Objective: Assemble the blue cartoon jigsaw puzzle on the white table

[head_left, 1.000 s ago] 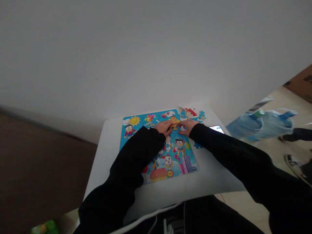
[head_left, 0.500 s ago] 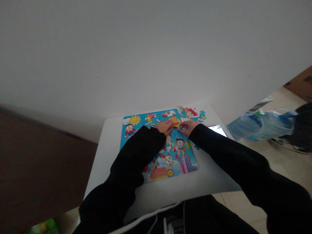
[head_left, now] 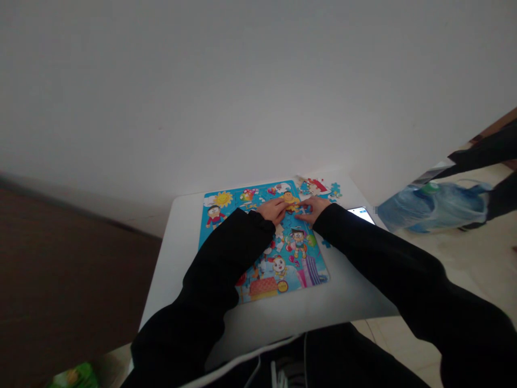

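Observation:
A colourful jigsaw puzzle (head_left: 262,285) with cartoon figures on a blue ground lies flat on a small white table (head_left: 177,231). My left hand (head_left: 273,210) rests palm down on its upper part, fingers stretched out toward the figure in yellow (head_left: 289,198). Close beside those fingertips, my right hand (head_left: 313,209) has thumb and forefinger curved around a small puzzle piece at the board's right side; the hand mostly covers this piece. Loose puzzle pieces (head_left: 317,187), some red and white, lie past the board's upper right corner. Another blue piece (head_left: 326,244) sits below my right wrist.
A phone (head_left: 361,215) with a lit screen lies by my right forearm. The wall (head_left: 258,97) stands directly behind the table. On the floor to the right is a large blue plastic bottle (head_left: 440,207), with a person's dark-clothed leg (head_left: 503,196) beside it. A brown panel (head_left: 68,280) borders the left.
My right hand's fingers have straightened slightly toward the board, staying almost in place. My left hand has not moved. At the far right, the person's legs have shifted.

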Tool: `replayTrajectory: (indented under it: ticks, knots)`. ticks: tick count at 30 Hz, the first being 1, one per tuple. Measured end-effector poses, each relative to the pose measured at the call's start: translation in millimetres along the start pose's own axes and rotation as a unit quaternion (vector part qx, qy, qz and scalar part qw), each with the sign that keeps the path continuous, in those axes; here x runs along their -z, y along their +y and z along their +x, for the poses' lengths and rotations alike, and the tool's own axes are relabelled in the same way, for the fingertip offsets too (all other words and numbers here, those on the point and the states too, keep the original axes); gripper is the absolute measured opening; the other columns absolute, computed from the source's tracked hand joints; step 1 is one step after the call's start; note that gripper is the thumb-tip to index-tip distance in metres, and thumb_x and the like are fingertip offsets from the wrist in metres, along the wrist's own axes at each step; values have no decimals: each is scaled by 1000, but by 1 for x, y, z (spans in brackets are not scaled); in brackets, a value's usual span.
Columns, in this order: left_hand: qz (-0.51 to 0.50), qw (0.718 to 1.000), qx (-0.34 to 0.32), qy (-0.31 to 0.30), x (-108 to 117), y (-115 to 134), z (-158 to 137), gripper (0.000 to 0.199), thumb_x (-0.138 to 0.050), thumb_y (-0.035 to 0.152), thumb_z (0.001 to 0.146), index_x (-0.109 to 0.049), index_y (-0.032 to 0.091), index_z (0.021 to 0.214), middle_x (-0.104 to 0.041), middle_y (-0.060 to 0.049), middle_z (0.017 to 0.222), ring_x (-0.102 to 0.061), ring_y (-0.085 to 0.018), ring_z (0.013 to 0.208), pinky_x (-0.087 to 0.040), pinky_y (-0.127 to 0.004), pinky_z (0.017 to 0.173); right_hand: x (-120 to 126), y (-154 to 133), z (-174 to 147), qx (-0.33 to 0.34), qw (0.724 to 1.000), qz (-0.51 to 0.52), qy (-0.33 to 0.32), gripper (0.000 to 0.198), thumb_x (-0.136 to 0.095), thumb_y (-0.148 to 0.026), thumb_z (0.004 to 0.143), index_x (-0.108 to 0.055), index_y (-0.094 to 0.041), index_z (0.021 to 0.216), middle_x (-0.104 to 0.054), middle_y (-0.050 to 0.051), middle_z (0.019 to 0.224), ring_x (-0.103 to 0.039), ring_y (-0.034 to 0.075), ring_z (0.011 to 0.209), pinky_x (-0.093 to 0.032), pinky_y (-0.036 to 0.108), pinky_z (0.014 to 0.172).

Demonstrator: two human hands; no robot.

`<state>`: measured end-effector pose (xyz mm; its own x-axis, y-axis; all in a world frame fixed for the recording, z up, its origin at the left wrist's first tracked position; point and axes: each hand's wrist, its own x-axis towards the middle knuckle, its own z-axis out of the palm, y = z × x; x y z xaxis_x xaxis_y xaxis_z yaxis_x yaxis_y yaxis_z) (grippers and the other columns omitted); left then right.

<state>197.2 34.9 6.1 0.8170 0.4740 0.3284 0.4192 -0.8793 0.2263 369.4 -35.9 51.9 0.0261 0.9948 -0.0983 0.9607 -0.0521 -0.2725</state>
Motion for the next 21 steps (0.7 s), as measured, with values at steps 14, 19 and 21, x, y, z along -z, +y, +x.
replayTrajectory:
  ticks: [14, 19, 21]
  knots:
    - [-13, 1000, 8, -10, -6, -3, 2, 29, -43, 16, 80, -59, 14, 104, -60, -9, 107, -56, -19, 99, -47, -30, 85, -8, -4, -6, -4, 999, -16, 39, 31, -54, -42, 75, -67, -19, 90, -67, 5, 84, -61, 15, 76, -45, 24, 70]
    - [-13, 1000, 8, -3, -2, -1, 1, 28, -41, 17, 81, -60, 15, 102, -60, -9, 106, -57, -19, 99, -48, -31, 85, -6, -6, -7, -6, 1000, 13, 18, 27, -51, -32, 79, -65, -17, 96, -68, 4, 85, -62, 13, 75, -45, 21, 69]
    - [-14, 1000, 7, -3, -1, 0, 1, 28, -41, 18, 81, -59, 15, 102, -60, -10, 106, -56, -19, 99, -48, -31, 85, -5, -4, -5, -3, 1000, 12, 18, 27, -53, -32, 78, -66, -18, 97, -67, 5, 86, -62, 14, 77, -46, 22, 71]
